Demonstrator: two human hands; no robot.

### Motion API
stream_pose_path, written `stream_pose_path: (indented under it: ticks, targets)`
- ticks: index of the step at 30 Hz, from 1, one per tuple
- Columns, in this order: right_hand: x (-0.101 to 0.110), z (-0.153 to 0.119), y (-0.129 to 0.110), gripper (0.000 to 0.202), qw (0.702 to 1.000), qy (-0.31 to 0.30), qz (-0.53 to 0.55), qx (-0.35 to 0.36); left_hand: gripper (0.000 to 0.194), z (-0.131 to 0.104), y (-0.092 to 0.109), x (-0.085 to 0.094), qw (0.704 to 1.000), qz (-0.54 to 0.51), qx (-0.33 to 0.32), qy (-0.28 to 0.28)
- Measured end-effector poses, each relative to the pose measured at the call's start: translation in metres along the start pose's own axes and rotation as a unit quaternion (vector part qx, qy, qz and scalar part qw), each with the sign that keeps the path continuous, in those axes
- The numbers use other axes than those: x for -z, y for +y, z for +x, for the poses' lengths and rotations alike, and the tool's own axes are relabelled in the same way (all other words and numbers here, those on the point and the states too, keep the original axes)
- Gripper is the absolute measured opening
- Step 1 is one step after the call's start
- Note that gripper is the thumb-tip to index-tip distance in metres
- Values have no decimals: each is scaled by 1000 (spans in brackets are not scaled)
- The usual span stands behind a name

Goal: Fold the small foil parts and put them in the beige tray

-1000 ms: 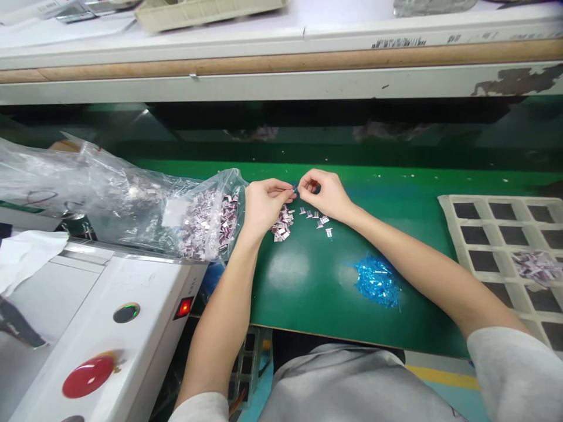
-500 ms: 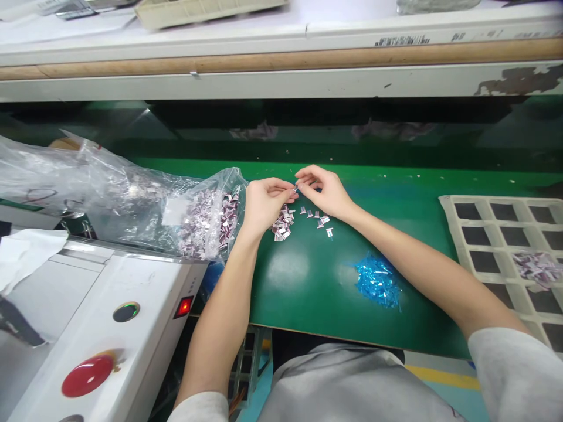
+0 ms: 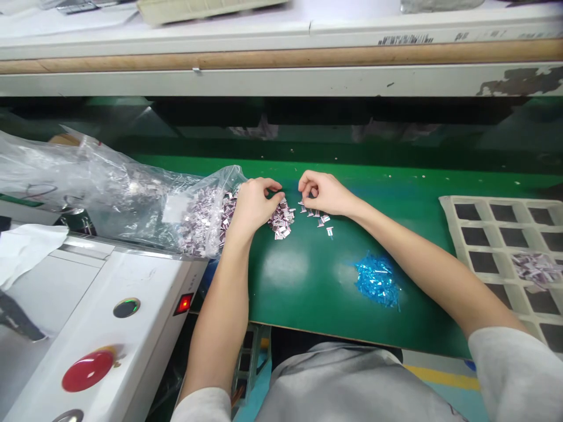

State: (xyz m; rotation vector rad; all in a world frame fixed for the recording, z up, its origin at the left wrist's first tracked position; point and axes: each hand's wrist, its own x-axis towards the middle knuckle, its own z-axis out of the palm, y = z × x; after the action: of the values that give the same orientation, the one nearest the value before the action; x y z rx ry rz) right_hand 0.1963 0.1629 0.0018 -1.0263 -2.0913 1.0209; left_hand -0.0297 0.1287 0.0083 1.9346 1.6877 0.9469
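My left hand (image 3: 257, 202) hovers over the left side of a heap of small pinkish-silver pieces (image 3: 281, 221), thumb and forefinger apart with nothing visible between them. To its right, my right hand (image 3: 325, 193) has its fingers curled and thumb tip drawn in, just above a short row of loose pieces (image 3: 324, 219). Something tiny shows at its fingertips, too small to name. A clear plastic bag (image 3: 206, 220) full of similar pieces lies beside my left wrist. Below my right forearm is a pile of shiny blue strips (image 3: 377, 281).
A pale compartment tray (image 3: 490, 220) stands at the right, with pieces in one compartment. On the left is a white machine (image 3: 153, 293) with a red button (image 3: 88, 370) and a lit red switch (image 3: 183, 303). A shelf edge (image 3: 264, 82) runs across above the green table (image 3: 299, 299).
My hands, fingertips together before, have come apart. The left moved left and opened over the heap; the right dropped slightly toward the loose row, fingers curled.
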Motion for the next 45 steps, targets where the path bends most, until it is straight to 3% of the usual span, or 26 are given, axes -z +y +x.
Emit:
stream_pose_path:
  ticks: [4, 7, 11, 14, 20, 24, 26, 31, 35, 45]
  targets:
    - [2, -1, -3, 26, 998, -10, -67, -12, 8, 0, -7, -2, 997, 61, -19, -47]
    - [7, -1, -5, 26, 998, -16, -60, -23, 10, 0, -6, -5, 996, 66, -12, -60]
    - [17, -1, -8, 18, 988, -136, 35, -62, 9, -1, 1, -5, 997, 41, -8, -66]
    - [21, -1, -10, 19, 983, -158, 48, -78, 8, -2, 6, -4, 997, 17, 1, -74]
    - [20, 1, -7, 24, 992, -109, -48, -26, 14, -1, 8, -4, 997, -26, -5, -78]
    - [13, 6, 6, 9, 995, 21, -101, -8, 20, -2, 8, -3, 996, -53, 1, -74]
    - [7, 8, 16, 12, 983, 79, -167, 8, 18, -2, 8, -2, 995, -71, 9, -68]
    - [-6, 11, 35, 28, 964, 84, -249, 32, 13, -3, 9, 0, 991, -131, 18, -23]
    - [-8, 11, 39, 32, 963, 89, -253, 37, 12, -4, 13, -1, 977, -205, 62, -22]
    - [-5, 14, 42, 18, 968, 130, -215, 18, 26, -2, 20, -2, 925, -363, 109, -8]
